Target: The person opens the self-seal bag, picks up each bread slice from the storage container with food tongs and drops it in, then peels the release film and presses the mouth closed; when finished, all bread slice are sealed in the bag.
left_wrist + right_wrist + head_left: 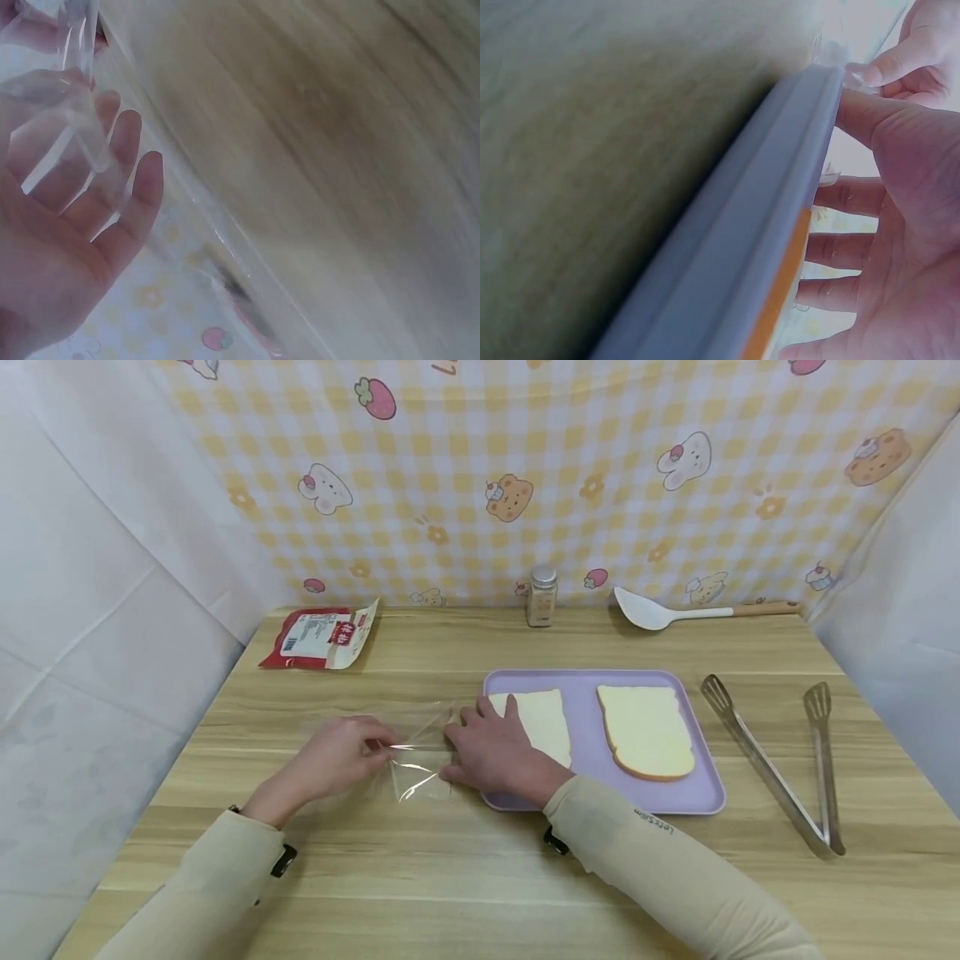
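My left hand [341, 760] pinches a sheet of clear plastic film [420, 772] between thumb and fingertips, left of the purple tray [588, 785]. The film also lies across the left fingers [124, 217] in the left wrist view, and its folds shine in the head view. Over the tray's left edge, my right hand [498, 747] spreads its fingers, with thumb and index right at the film. Its other fingertips reach over the left bread slice [551, 722], partly hiding it. Another bread slice [648, 731] lies flat on the tray's right half.
Metal tongs [787, 785] lie spread right of the tray. Along the back stand a seasoning jar [542, 597] and, lying flat, a white spoon with a wooden handle [652, 612]. A red and white food packet [322, 637] is at back left, before a patterned cloth [555, 460].
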A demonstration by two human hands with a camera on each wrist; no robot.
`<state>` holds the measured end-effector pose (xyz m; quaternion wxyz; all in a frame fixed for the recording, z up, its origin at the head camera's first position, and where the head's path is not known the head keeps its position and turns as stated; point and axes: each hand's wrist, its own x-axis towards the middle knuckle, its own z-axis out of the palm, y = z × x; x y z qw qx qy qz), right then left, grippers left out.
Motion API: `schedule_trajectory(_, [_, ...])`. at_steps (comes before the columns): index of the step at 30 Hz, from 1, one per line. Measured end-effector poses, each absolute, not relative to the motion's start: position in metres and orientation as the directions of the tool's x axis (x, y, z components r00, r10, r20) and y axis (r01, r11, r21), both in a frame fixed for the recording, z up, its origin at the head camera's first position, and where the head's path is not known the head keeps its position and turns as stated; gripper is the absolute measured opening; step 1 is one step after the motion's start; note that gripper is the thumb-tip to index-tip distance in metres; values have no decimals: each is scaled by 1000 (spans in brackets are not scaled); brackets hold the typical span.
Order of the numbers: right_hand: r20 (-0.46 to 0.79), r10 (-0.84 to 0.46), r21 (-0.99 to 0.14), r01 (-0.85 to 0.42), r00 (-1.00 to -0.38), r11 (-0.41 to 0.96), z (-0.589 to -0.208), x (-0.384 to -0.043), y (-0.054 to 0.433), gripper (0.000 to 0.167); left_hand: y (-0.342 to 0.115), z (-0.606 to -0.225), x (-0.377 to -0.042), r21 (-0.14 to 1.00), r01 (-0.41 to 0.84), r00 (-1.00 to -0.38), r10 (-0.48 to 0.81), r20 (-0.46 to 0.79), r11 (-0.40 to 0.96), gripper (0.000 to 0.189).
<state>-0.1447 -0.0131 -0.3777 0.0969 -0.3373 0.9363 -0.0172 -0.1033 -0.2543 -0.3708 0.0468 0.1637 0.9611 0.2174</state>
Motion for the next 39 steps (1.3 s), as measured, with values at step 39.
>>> schedule_trajectory(39, [-110, -699, -207, -672, -707, 712, -376, -143, -8, 34, -240, -385, -106, 435, 286, -958, 271, 98, 854, 8])
